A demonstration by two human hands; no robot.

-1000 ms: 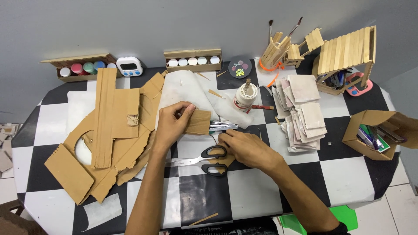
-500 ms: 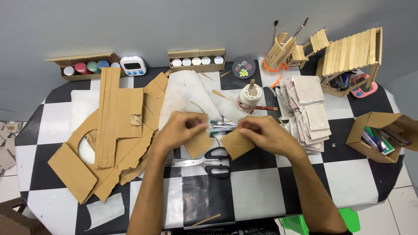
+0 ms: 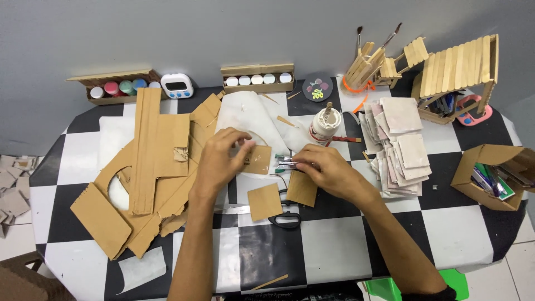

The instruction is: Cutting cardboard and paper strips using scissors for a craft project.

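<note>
My left hand [image 3: 222,159] pinches a small tan cardboard piece [image 3: 259,160] by its left edge, just above the checkered table [image 3: 345,251]. My right hand [image 3: 326,170] is closed over a second cardboard square [image 3: 302,189], with its fingertips at a small bunch of pens [image 3: 285,162] between the two hands. A third cardboard square [image 3: 264,202] lies flat below the hands. It partly covers black-handled scissors [image 3: 287,221].
Big cardboard sheets and offcuts [image 3: 150,161] fill the table's left. White paper [image 3: 245,114] and a glue bottle [image 3: 324,125] lie behind the hands. Pale square tiles [image 3: 402,146], a cardboard box of pens [image 3: 490,174] and a stick house [image 3: 457,67] stand right. Paint pot trays [image 3: 256,78] and a timer [image 3: 176,85] line the back.
My right hand came up from the scissors with a cardboard square and reached the pens. A further cardboard square now lies on the scissors. My left hand stayed with its piece.
</note>
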